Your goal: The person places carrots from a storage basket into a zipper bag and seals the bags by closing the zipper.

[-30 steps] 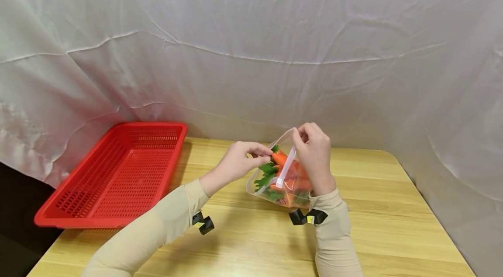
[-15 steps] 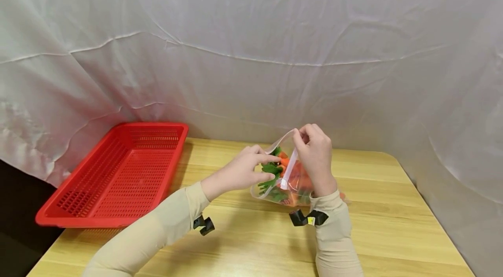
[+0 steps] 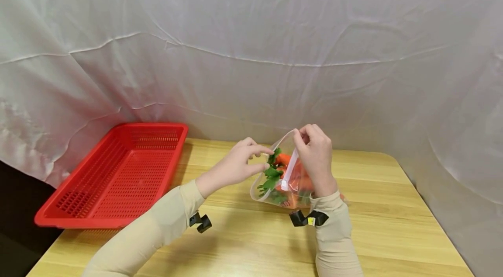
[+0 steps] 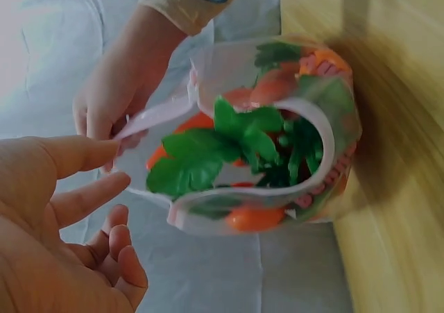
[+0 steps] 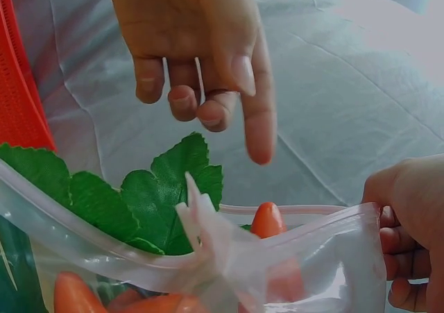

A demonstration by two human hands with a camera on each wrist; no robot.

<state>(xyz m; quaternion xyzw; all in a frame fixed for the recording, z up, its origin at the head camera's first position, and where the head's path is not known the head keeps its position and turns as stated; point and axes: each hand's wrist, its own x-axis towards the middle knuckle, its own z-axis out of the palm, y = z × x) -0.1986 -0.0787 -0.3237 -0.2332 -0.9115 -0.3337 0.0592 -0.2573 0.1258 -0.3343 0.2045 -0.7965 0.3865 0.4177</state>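
Note:
A clear zip bag [image 3: 290,168] with a white slider [image 3: 284,184] rests on the table, its mouth facing left. Inside are several orange carrots [image 3: 284,159] with green leaves [image 3: 271,176] at the mouth. With thumb and fingertips, my right hand [image 3: 316,157] pinches the bag's upper rim and holds it raised. My left hand [image 3: 233,164] hovers at the mouth, fingers spread and holding nothing. In the right wrist view, the left fingers hang above the leaves [image 5: 163,191], apart from them. Pink print marks the bag's side [image 4: 333,188] in the left wrist view.
To the left, a red perforated basket [image 3: 177,167] stands on the wooden table [image 3: 251,242], with no contents visible. A pale fabric curtain [image 3: 251,98] hangs behind the table. Black camera mounts [image 3: 202,222] sit on both wrists.
My left hand has let go of a carrot at the bag's mouth, reached slightly inside, then drawn back to the left. The right hand keeps its pinch on the rim almost unmoved.

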